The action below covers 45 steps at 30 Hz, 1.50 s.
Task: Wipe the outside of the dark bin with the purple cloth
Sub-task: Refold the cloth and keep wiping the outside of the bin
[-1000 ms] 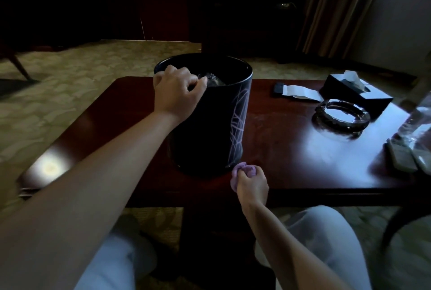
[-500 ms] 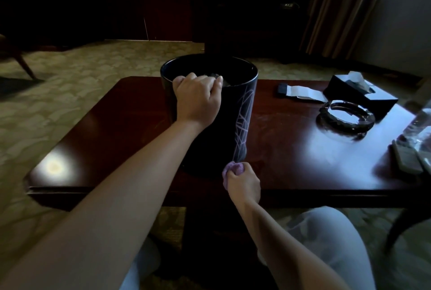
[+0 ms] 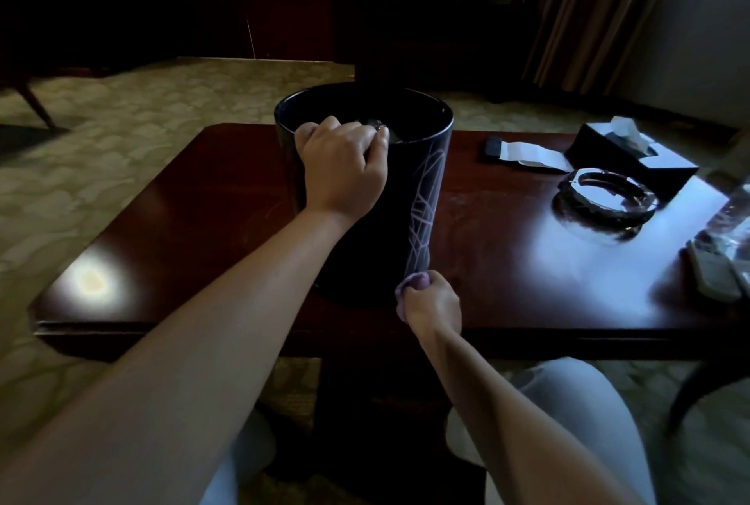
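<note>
The dark bin [image 3: 422, 187], round with pale scratch-like lines on its right side, stands upright on the reddish wooden table [image 3: 203, 196]. My left hand [image 3: 343, 167] grips its near rim, fingers curled over the edge. My right hand [image 3: 432, 301] is closed on the bunched purple cloth [image 3: 414, 283], which presses against the bin's lower right wall close to the tabletop. Most of the cloth is hidden inside my fist.
A glass ashtray [image 3: 606, 196], a dark tissue box [image 3: 631, 153] and a white paper slip [image 3: 527, 151] lie to the right on the table. A clear plastic bottle [image 3: 730, 220] and a remote [image 3: 714, 273] sit at the far right edge. Patterned carpet surrounds the table.
My left hand slid rightwards along the bin's near rim. My right hand with the cloth shifted slightly left along the bin's base.
</note>
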Each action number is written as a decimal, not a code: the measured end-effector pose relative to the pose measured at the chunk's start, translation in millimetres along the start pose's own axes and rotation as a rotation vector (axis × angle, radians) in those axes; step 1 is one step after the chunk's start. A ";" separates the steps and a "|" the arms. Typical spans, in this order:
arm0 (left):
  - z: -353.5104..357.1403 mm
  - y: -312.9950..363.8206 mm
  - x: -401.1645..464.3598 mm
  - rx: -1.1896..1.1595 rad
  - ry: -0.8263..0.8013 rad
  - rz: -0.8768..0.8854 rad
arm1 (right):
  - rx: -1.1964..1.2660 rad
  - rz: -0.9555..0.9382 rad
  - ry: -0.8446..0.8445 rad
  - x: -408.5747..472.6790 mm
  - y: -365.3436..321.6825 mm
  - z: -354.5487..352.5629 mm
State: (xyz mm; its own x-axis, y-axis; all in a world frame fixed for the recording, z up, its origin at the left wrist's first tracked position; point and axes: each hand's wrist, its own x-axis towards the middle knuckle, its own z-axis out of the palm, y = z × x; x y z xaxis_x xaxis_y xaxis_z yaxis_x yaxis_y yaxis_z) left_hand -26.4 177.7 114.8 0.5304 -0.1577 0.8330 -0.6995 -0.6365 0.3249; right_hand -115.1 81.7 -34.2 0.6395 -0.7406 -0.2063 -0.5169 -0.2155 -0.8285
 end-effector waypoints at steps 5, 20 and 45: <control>-2.2 0.4 1.4 -0.012 -0.037 -0.001 | 0.028 -0.009 -0.034 0.6 6.2 8.2; 0.6 2.4 -0.5 -0.023 0.012 -0.003 | 0.019 -0.011 -0.008 -0.5 5.3 2.4; -11.6 -11.8 6.3 -0.101 -0.102 -0.026 | 0.666 0.144 -0.209 -18.6 -27.2 -5.0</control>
State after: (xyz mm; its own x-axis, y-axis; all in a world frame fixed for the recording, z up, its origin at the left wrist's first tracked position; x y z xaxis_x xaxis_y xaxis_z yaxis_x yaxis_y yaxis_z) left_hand -20.3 192.9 121.4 0.5914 -0.2211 0.7755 -0.7268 -0.5626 0.3939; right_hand -115.8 98.2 -5.2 0.7209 -0.5809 -0.3780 -0.1895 0.3595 -0.9137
